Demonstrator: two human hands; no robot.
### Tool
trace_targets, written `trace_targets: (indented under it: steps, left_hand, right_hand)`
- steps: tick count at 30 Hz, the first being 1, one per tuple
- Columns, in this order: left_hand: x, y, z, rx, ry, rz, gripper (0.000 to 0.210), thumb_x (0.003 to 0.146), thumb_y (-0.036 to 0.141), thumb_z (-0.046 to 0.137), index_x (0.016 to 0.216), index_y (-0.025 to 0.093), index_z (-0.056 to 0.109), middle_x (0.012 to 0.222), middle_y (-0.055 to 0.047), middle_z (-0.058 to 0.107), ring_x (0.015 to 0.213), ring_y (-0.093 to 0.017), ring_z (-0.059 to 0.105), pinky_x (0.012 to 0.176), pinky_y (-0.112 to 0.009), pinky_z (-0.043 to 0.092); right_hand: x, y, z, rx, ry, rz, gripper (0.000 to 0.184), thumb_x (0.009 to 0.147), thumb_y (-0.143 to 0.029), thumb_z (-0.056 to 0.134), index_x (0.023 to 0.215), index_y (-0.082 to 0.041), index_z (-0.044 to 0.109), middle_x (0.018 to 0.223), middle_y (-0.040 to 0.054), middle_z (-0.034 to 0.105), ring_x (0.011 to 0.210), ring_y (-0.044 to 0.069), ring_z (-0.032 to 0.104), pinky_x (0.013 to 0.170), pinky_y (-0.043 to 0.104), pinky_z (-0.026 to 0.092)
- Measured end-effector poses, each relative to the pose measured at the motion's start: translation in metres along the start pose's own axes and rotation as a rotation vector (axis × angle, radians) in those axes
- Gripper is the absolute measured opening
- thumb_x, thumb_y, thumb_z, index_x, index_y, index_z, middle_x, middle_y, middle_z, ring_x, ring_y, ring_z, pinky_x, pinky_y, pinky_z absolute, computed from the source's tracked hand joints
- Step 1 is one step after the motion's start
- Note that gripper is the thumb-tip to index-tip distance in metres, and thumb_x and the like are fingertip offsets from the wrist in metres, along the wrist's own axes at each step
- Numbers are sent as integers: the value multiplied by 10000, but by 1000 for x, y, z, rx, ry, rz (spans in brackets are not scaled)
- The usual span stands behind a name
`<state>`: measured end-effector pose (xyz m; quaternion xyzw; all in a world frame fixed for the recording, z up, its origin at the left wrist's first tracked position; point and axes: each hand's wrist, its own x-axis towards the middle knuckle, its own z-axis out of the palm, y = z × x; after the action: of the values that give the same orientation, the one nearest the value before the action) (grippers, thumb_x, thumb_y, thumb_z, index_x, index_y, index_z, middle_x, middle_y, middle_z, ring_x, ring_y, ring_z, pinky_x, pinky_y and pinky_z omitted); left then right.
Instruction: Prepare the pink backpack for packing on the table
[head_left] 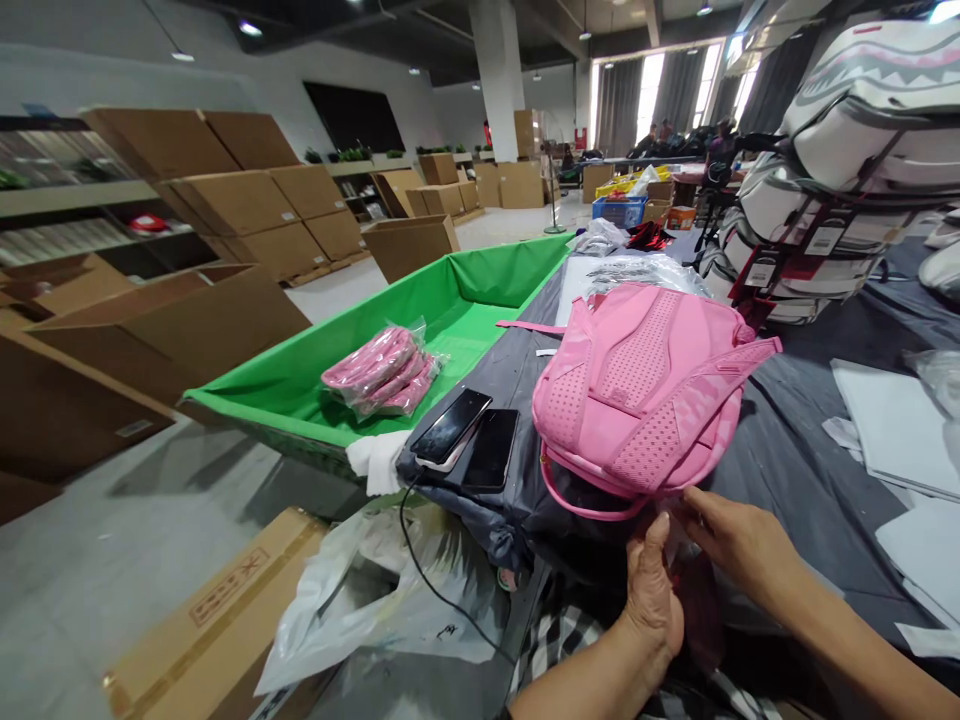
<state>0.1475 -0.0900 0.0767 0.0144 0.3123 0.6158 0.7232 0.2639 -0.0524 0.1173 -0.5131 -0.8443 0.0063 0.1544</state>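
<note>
One pink backpack (641, 380) laid straps-up, right of frame centre | right hand (724, 535) set nearer, at its lower edge, fingers bent | left hand (654, 595) half-cupped, lower right | holds cannot be told

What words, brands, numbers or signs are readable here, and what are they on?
None reads clearly.
Red stamp on the long carton: too blurred to read.
Black mark on the plastic sack: too small.
Tags on the stacked white bags: print too small.
Pale label on the brown box at left: too small.
Pink backpack: no readable text.
</note>
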Motion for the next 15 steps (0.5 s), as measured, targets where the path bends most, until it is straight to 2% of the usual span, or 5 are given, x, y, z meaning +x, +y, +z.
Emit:
trace_targets:
  steps: [3, 6, 11, 15]
  left_hand:
    - [3, 1, 5, 62, 71, 18, 719, 501, 533, 970, 1048, 130, 731, 1067, -147, 773, 991, -302, 738, 854, -379, 584]
    - [7, 0, 7, 85, 148, 8, 748, 397, 527, 995, 972, 131, 724, 968, -141, 781, 856, -289, 751, 761, -373, 592]
    - [9, 1, 5, 121, 116, 49, 703, 394, 526, 989, 906, 107, 749, 880, -130, 778, 772, -257, 745, 739, -349, 592]
    - [14, 2, -2, 189, 152, 42, 599, 391, 508, 989, 783, 130, 741, 725, -79, 754, 632, -223, 713, 615, -306, 571]
  right_hand:
    - [-2, 2, 0, 31, -38, 34, 174, 954, -249, 401, 959, -255, 575, 790, 37, 749, 604, 231, 713, 486, 267, 320]
    - [-5, 8, -3, 165, -137, 121, 193, 985, -311, 363, 949, -246, 541, 785, 53, 736, 625, 229, 695, 522, 277, 357]
    - [0, 26, -4, 414, -273, 184, 315, 999, -485, 337, 896, -240, 507, 832, 65, 709, 706, 217, 658, 639, 307, 446]
    - [15, 30, -1, 413, -376, 170, 289, 974, -391, 400, 946, -199, 615, 949, 103, 727, 830, 236, 668, 718, 325, 449]
